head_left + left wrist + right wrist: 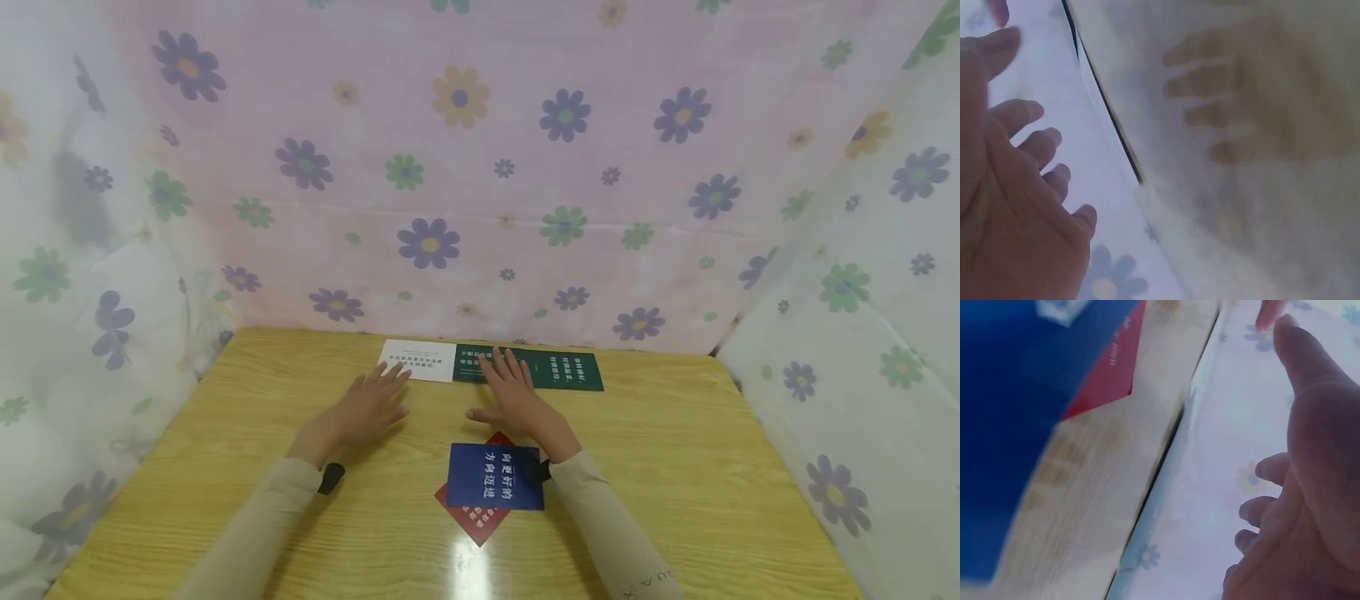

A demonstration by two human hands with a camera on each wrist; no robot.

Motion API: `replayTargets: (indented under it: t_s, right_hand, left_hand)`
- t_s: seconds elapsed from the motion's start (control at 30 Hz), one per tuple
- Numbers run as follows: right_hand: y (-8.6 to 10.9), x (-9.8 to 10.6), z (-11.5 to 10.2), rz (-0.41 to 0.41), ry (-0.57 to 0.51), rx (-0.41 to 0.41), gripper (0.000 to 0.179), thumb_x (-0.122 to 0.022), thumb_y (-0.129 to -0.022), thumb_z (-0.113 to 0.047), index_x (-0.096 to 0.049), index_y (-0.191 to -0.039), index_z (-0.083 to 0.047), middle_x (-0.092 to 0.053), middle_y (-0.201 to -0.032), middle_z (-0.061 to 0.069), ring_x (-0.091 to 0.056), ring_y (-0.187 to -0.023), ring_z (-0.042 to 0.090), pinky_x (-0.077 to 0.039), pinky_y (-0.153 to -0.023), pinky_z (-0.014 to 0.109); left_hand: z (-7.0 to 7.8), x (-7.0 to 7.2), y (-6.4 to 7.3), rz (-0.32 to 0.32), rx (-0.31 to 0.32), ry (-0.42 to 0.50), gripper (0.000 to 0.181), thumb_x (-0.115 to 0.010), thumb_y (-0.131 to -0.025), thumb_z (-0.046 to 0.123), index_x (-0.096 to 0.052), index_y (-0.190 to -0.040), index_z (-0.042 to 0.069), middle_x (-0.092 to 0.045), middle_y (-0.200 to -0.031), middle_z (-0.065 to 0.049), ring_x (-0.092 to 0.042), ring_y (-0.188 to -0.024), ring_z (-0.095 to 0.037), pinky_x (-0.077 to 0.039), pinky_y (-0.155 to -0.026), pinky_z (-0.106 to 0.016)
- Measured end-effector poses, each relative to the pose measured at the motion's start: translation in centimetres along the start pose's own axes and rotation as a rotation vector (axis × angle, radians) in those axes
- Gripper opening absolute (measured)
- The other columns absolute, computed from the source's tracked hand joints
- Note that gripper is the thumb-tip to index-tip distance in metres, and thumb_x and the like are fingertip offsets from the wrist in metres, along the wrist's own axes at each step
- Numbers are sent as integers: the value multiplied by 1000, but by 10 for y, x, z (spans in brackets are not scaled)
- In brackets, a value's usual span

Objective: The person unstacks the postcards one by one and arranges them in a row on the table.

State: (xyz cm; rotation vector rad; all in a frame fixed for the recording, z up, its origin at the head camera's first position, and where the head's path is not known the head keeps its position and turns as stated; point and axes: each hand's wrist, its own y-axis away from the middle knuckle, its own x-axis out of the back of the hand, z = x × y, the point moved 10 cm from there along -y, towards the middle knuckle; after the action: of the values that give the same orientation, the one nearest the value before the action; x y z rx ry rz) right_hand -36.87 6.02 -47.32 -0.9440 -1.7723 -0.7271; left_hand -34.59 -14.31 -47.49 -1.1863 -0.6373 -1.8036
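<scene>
My left hand (367, 407) is spread with relaxed fingers at the lower edge of a white printed card (416, 350). The right hand (517, 398) has its fingers over dark green printed cards (573, 371); their join is hidden. Both hands hold nothing. Nearer to me, a blue card (468, 475) with white characters lies across a red card (480, 527), whose corners stick out. Beside the right wrist, the blue card (1029, 412) and red card (1110, 375) fill the left of the right wrist view. In the left wrist view, the left palm (1016, 206) appears above the table.
The wooden table (675, 467) ends at a flowered cloth (502, 275) at the back, with more cloth at both sides. A white and green row of cards lies along the table's far edge. Dark straps (332, 478) show at the wrists.
</scene>
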Motion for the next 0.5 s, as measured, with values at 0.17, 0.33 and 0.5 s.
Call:
replayTargets:
  t_s: [0.17, 0.33, 0.5]
  right_hand:
    - [32, 1, 4, 6, 30, 23, 100, -64, -95, -56, -10, -164, -9, -3, -170, 22, 2, -157, 43, -4, -125, 64]
    - [65, -7, 11, -50, -20, 24, 97, -67, -95, -51, -16, -164, -7, -5, -169, 24, 0, -156, 44, -3, -125, 63]
    - [96, -19, 20, -131, -64, -30, 95, -70, -92, -51, -25, -161, -3, -12, -168, 25, -5, -156, 45, -6, -125, 62]
  left_hand:
    - [30, -16, 11, -14, -37, 15, 68, -49, -106, 40, -30, -159, 1, -25, -166, -22, -14, -153, -48, -12, -121, -69]
    - [53, -34, 19, -103, -23, 14, 75, -52, -104, 47, -28, -160, 4, -24, -168, -16, -12, -156, -42, -10, -125, -62]
    - [71, -50, 24, -173, -17, -4, 79, -55, -101, 51, -30, -160, 5, -24, -168, -14, -13, -156, -39, -11, -126, -59]
